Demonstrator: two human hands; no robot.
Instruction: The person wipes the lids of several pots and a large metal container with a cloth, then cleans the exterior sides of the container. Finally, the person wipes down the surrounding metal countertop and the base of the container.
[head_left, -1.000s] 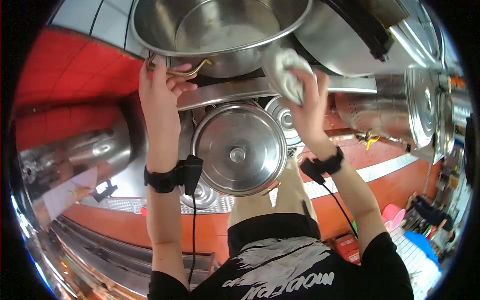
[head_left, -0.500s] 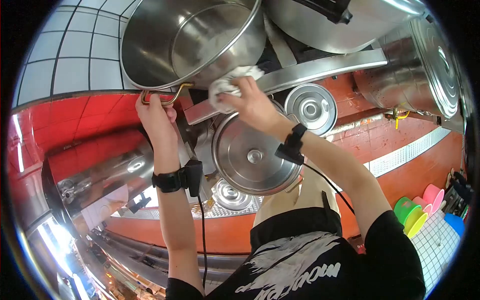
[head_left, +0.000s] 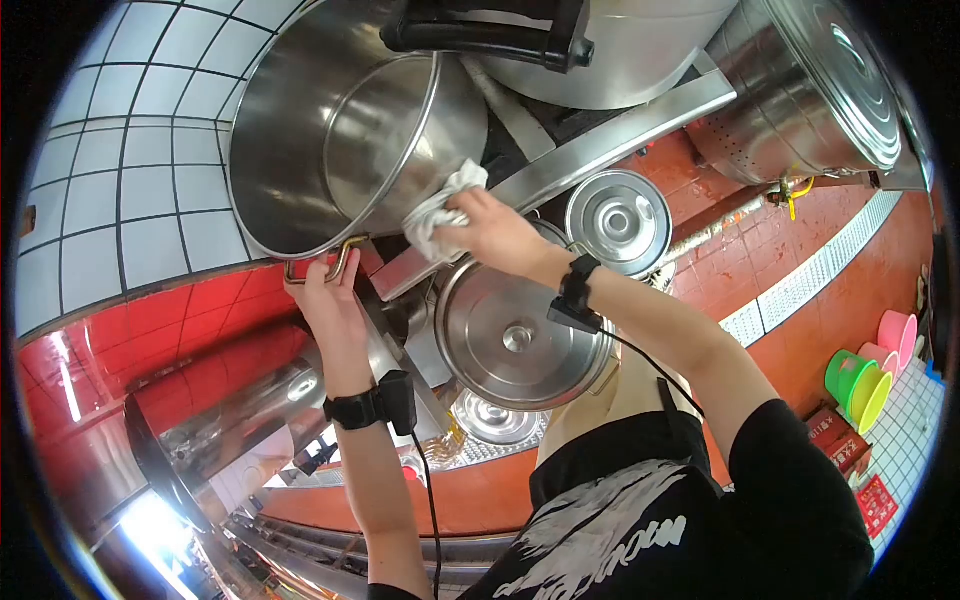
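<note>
A large steel stockpot (head_left: 290, 130) lies tipped at the upper left, its mouth angled so that the inside shows. At its rim, my left hand (head_left: 330, 300) is closed round the brass-coloured handle (head_left: 347, 262). My right hand (head_left: 497, 232) grips a crumpled white cloth (head_left: 440, 210) close against the pot's outer side. Below that hand sits a lidded steel pot (head_left: 515, 345) with a round knob in its middle.
Another big pot (head_left: 610, 60) with a black handle (head_left: 480, 38) stands at the top. A steel rail (head_left: 620, 140) runs beside the stove. A perforated steel drum (head_left: 790, 100) is at the right. Coloured buckets (head_left: 865, 385) stand far right on the floor.
The view has shifted, and the stockpot now shows more of its inside, its handle lower in view. Both hands keep their hold; the cloth sits lower along the pot's side.
</note>
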